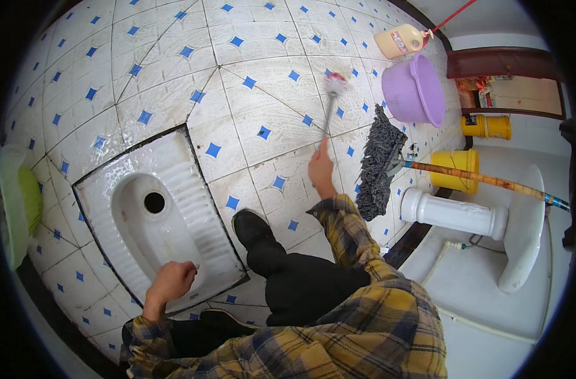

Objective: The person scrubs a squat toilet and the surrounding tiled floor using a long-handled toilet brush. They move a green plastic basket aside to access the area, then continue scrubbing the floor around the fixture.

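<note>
My right hand (321, 166) grips the grey handle of a toilet brush (332, 106), stretched out ahead of me. Its bristle head (335, 83), whitish with some red, is against or just over the tiled floor (269, 137). Over the near end of a white ceramic squat toilet (205, 237) is my left hand (171, 283), its fingers curled in and nothing clearly visible in them. The pan's ribbed surface looks wet, with foam or droplets at its far left corner. A dark drain hole (154, 203) shows in the bowl.
Right of the brush lie a grey mop (380, 166) with a long handle and a purple bucket (409, 90). A cream pump bottle (399, 41) stands beyond. Yellow buckets (454, 170) sit near a white pedestal sink (454, 213). A green basket (28, 201) is at far left.
</note>
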Demonstrator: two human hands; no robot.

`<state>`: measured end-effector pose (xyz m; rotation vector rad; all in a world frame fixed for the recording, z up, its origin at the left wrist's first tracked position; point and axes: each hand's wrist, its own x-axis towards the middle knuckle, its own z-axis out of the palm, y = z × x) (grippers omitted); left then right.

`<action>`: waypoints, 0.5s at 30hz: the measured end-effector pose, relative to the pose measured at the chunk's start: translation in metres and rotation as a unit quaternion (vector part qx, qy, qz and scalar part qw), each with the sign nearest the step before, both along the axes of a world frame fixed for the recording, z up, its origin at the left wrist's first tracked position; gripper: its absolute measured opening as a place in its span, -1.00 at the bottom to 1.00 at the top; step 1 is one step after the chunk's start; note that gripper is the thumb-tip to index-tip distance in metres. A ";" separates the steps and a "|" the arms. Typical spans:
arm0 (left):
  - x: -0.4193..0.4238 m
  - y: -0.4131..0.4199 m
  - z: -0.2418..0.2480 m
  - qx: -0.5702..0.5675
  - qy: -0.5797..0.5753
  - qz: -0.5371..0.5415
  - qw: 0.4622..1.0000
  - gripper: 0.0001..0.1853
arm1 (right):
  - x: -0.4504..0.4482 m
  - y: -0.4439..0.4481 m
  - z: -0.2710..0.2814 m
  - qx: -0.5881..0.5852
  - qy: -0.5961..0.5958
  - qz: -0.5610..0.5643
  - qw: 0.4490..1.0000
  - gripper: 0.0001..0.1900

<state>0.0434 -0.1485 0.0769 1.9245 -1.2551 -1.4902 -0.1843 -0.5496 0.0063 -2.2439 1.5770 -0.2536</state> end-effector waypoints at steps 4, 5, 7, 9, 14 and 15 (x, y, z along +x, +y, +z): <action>-0.001 -0.004 -0.004 -0.015 0.007 -0.023 1.000 -0.85 | 0.002 0.018 -0.004 -0.014 0.106 0.277 0.955 -0.29; 0.001 -0.004 -0.004 -0.008 0.003 -0.031 0.999 -0.84 | 0.005 0.021 -0.004 -0.021 0.152 0.374 0.915 -0.30; 0.004 -0.004 -0.002 -0.003 0.005 -0.012 1.000 -0.83 | 0.014 0.019 -0.001 -0.033 0.187 0.351 0.917 -0.31; 0.006 -0.004 0.002 0.020 -0.007 -0.019 1.000 -0.84 | 0.026 0.008 0.004 -0.070 0.122 0.201 0.969 -0.33; 0.004 -0.002 0.005 0.012 -0.019 -0.028 0.999 -0.84 | 0.062 0.000 0.003 -0.033 0.081 0.192 0.977 -0.38; 0.003 -0.001 0.004 0.019 -0.023 -0.051 0.998 -0.83 | 0.069 0.005 0.000 0.016 -0.017 0.308 0.951 -0.40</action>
